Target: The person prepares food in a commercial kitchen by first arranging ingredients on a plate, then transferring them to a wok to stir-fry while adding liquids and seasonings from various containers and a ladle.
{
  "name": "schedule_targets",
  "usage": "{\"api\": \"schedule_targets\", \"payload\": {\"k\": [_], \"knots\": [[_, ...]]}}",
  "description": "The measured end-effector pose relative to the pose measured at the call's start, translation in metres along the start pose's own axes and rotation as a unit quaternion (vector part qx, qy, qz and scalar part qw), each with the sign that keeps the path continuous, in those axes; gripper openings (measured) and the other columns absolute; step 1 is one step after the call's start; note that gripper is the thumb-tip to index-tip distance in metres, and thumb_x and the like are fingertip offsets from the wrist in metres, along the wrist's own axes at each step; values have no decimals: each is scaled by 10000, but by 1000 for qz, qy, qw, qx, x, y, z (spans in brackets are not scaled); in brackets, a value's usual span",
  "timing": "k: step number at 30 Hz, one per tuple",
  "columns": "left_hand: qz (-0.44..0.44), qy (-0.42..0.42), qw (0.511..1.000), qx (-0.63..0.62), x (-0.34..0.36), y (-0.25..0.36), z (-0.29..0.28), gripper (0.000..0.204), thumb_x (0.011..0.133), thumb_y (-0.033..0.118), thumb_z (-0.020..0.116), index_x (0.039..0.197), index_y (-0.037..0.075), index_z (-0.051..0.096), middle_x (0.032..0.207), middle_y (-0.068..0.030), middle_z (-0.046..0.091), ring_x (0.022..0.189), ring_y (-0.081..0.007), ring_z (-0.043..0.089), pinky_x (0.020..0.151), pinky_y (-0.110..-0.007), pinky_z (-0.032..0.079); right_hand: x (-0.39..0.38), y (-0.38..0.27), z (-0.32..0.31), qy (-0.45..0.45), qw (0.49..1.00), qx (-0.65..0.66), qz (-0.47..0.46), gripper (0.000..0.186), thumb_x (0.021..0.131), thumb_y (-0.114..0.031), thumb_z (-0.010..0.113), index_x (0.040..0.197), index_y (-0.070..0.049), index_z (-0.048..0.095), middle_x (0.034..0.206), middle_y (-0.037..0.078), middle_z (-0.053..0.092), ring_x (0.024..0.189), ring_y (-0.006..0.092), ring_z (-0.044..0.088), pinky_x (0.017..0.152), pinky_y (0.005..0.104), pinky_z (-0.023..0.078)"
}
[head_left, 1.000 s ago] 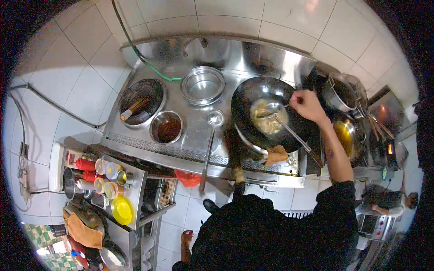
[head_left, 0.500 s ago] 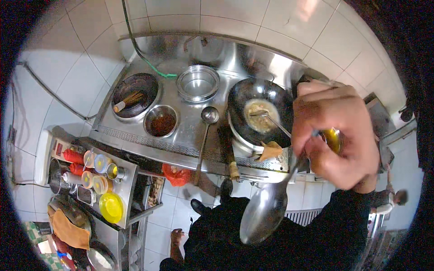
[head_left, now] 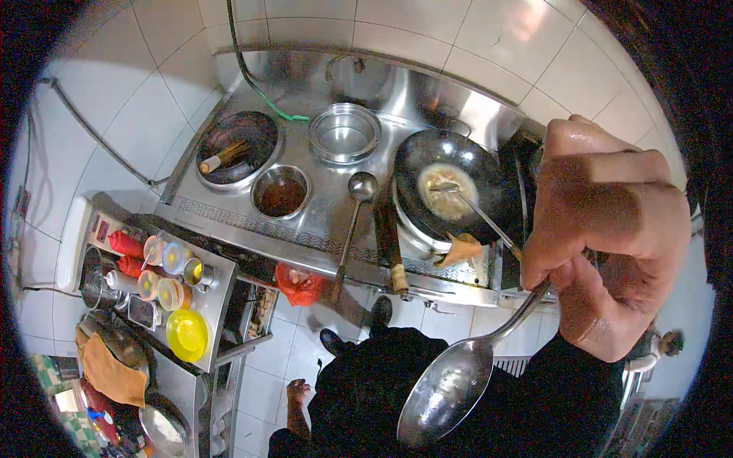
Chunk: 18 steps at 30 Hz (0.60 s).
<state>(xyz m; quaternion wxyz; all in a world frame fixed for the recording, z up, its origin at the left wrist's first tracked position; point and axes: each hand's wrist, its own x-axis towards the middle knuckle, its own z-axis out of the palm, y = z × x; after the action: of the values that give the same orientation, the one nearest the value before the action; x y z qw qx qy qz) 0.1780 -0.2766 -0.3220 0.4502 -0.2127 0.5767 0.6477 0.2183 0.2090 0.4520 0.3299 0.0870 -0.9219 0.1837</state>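
Note:
Raised close to the camera at the right, my right hand (head_left: pixel 611 237) is closed around the handle end of a metal spoon (head_left: pixel 447 389). The spoon's bowl hangs to the lower left, over my dark clothing, and looks bare but for a shine. Behind the hand sits a black wok (head_left: pixel 416 172) with pale, bubbling liquid (head_left: pixel 448 191) in it. A long-handled metal utensil (head_left: pixel 489 217) leans in the wok, its handle end reaching behind my right hand. Down at my side, my left hand (head_left: pixel 298 391) hangs with loosely bent fingers and nothing visible in it.
On the steel stove (head_left: pixel 229 195) stand a second wok (head_left: pixel 263 130) with a brush, a round pot (head_left: pixel 343 137), a bowl of dark red sauce (head_left: pixel 281 197) and a ladle (head_left: pixel 363 187). Sauce bottles and tubs beside a yellow plate (head_left: pixel 187 336) crowd the left cart.
My right hand has moved right and slightly down, and the spoon's bowl has dropped lower. The stove has shifted slightly in view. My left hand still hangs at my side.

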Motion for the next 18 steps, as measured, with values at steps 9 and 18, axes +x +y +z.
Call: {"api": "schedule_targets", "payload": {"k": [9,18], "knots": [[2,36,993,110,-8,-12,-4,184,887,177,664,1010,40,649,733,-115,673,559,-200,640,409,-280,420,0,-12,-7,-19,1000,14,-9,178,740,-117,635,584,-33,626,549,32,509,505,176,425,493,321,258],[5,47,986,162,-6,-11,-1,161,933,214,568,950,75,648,648,-61,549,468,-175,512,383,-254,319,-4,-18,-10,-6,999,-40,-19,217,783,-119,617,578,-50,617,567,37,502,533,190,441,513,328,276]]}}
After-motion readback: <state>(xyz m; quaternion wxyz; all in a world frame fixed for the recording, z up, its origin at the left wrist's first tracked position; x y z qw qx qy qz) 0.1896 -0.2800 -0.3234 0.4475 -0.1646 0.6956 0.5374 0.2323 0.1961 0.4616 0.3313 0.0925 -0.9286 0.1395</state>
